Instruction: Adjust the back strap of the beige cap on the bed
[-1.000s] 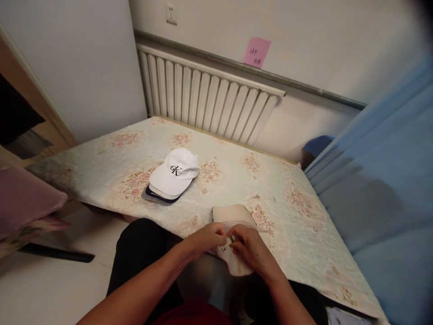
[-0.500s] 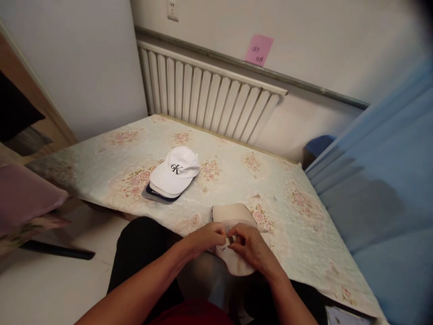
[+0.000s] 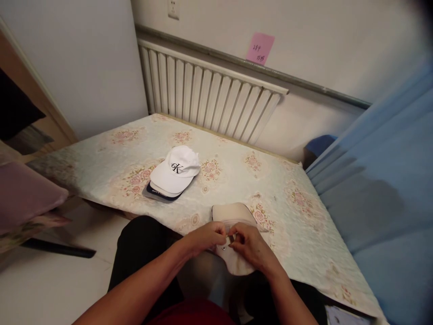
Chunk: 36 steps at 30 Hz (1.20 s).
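Observation:
A beige baseball cap (image 3: 234, 214) lies at the front edge of the floral-covered surface, its brim pointing away from me and its crown hanging partly over the edge. My left hand (image 3: 208, 235) is closed on the cap's back strap from the left. From the right, my right hand (image 3: 248, 243) pinches the same strap between thumb and fingers. The fingertips of both hands nearly meet, and they cover most of the strap. Further left, a white cap (image 3: 176, 169) with black letters sits on top of other stacked caps, with a dark brim (image 3: 162, 195) showing underneath.
The floral cloth (image 3: 233, 169) covers a wide, low surface. Behind it runs a white radiator (image 3: 209, 92), with a pink note (image 3: 260, 48) on the wall above. A blue curtain (image 3: 379, 189) hangs at the right. Pink fabric (image 3: 30, 194) is at the left.

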Each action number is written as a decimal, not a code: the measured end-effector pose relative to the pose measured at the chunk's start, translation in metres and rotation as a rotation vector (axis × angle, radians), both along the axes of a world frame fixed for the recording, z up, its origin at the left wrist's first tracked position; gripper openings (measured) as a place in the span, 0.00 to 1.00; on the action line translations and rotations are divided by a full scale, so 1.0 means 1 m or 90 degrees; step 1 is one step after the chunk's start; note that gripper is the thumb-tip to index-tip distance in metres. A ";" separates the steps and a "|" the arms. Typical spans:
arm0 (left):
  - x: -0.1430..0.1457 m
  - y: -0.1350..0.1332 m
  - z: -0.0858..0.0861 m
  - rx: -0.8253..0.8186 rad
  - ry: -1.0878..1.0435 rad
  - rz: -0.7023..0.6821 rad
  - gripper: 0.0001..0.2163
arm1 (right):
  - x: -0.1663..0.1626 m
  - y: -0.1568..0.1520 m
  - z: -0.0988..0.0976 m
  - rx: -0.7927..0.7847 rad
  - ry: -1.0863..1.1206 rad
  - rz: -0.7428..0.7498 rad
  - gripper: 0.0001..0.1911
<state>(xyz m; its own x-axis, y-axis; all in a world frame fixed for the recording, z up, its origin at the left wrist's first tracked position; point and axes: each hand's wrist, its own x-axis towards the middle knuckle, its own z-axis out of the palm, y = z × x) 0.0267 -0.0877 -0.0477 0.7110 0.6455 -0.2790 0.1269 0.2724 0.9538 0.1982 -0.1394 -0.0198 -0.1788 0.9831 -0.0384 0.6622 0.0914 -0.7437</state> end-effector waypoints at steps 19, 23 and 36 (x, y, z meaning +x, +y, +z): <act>0.001 -0.002 0.001 0.019 0.003 0.015 0.06 | 0.000 -0.001 0.003 0.014 0.013 0.046 0.03; -0.005 -0.002 0.004 0.024 -0.043 -0.016 0.07 | 0.003 0.001 0.000 0.004 0.026 0.047 0.03; -0.007 -0.002 -0.025 0.071 0.008 0.008 0.11 | 0.009 0.008 -0.017 -0.132 0.226 0.021 0.04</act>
<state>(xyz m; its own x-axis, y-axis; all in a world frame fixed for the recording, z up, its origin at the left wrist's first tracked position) 0.0200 -0.0897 -0.0725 0.6991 0.6824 -0.2136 0.1365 0.1660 0.9766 0.2071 -0.1316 -0.0373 -0.2487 0.9543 -0.1657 0.3603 -0.0676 -0.9304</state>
